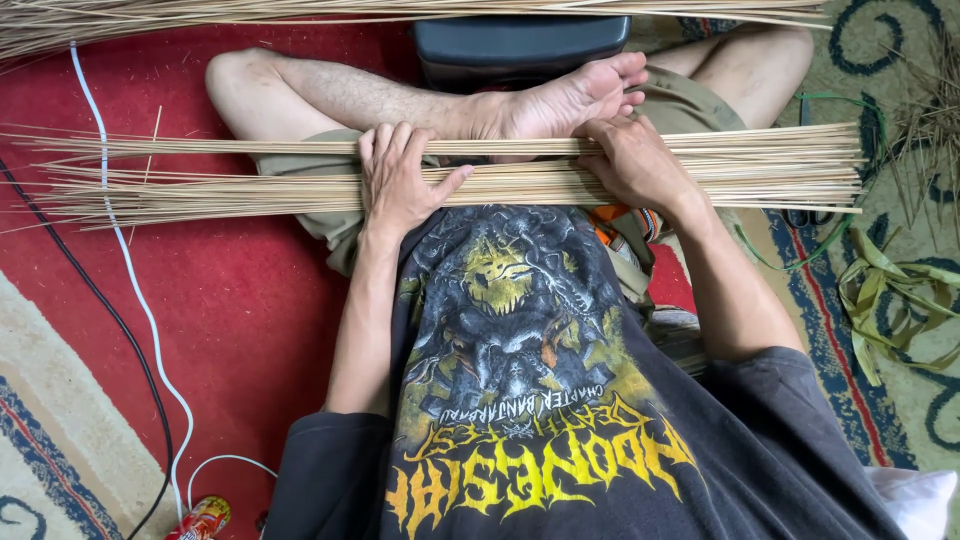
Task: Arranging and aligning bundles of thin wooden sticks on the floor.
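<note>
Lying across the lap is a flat bundle of thin, pale sticks (pixel 250 180), long, dry and straight. The bundle is pressed down by the left hand (pixel 398 185), laid open and flat with the thumb spread out. Further right, the sticks are held by the right hand (pixel 632 160), with the fingers curled over them. Green leaf strips (pixel 890 290) are seen on the patterned rug (pixel 850 380).
</note>
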